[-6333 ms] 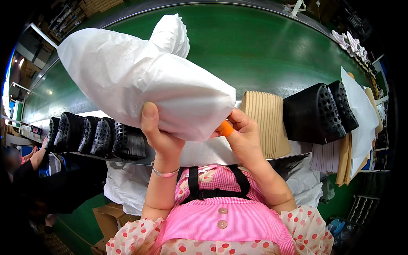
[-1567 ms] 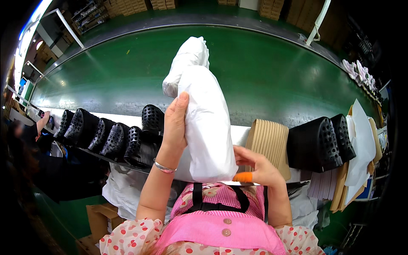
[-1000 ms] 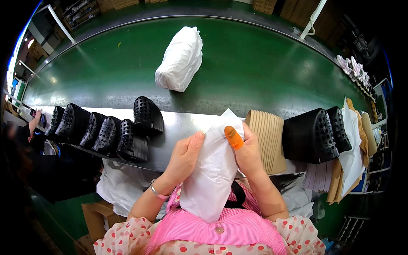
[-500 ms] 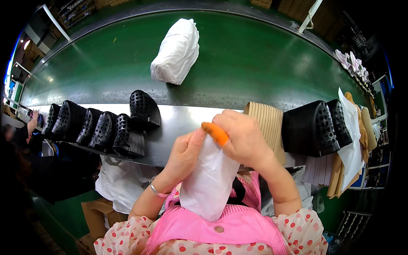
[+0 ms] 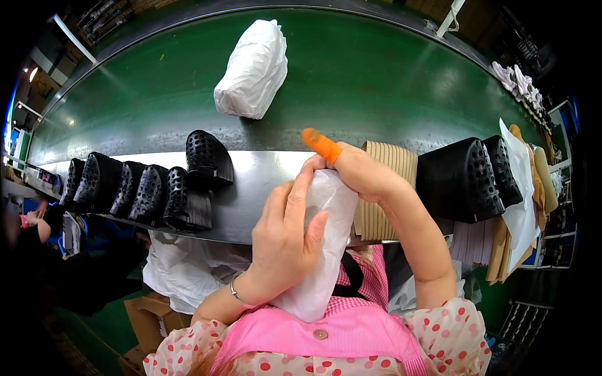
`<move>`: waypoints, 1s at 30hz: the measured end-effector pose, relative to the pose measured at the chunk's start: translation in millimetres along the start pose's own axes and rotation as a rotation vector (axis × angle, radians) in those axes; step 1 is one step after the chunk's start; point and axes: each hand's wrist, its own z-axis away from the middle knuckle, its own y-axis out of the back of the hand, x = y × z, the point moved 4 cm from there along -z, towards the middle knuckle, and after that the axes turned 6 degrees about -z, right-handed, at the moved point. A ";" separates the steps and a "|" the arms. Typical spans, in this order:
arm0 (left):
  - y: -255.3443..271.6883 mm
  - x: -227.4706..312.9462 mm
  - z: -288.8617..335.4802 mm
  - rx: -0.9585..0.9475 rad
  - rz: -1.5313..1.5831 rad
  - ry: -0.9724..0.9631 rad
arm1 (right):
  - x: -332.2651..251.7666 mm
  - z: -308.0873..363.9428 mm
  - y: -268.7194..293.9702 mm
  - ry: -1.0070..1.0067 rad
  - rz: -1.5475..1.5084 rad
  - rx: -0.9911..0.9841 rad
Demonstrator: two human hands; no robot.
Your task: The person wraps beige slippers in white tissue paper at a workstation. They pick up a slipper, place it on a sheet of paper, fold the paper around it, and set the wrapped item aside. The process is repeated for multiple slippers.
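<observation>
A bundle wrapped in thin white paper (image 5: 326, 250) leans upright against my pink apron, its top end toward the bench. My left hand (image 5: 283, 222) lies over its left side, fingers long and close together, thumb resting on the wrapping. My right hand (image 5: 360, 172) is at the top end, its fingers curled behind the bundle and partly hidden. Its thumb, in an orange finger cot (image 5: 322, 145), sticks up off the paper. What is inside the wrapping cannot be seen. Close to my right wrist stands a stack of tan ribbed sheets (image 5: 385, 216).
Another white-wrapped bundle (image 5: 254, 72) lies on the green belt (image 5: 376, 81). Black studded shoe pieces (image 5: 150, 194) stand in a row at left, one (image 5: 209, 160) apart from them. Larger black pieces (image 5: 461, 178) and white paper sheets (image 5: 517, 188) are at right. A person's arm (image 5: 41, 225) shows far left.
My left hand has gone from pinching the top end to lying along the bundle's left side. My right thumb has lifted off the paper and now points up. The view has shifted slightly.
</observation>
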 end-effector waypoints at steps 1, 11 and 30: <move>2.6 -2.7 -0.8 -0.023 0.020 0.053 | 2.6 1.3 0.3 0.016 -0.106 -0.011; -5.4 -35.9 3.8 -0.317 0.496 0.426 | -0.6 42.3 -7.9 0.654 0.498 0.249; 67.5 -96.0 -117.3 0.364 0.457 0.122 | -190.3 -143.9 77.2 0.643 -0.065 0.318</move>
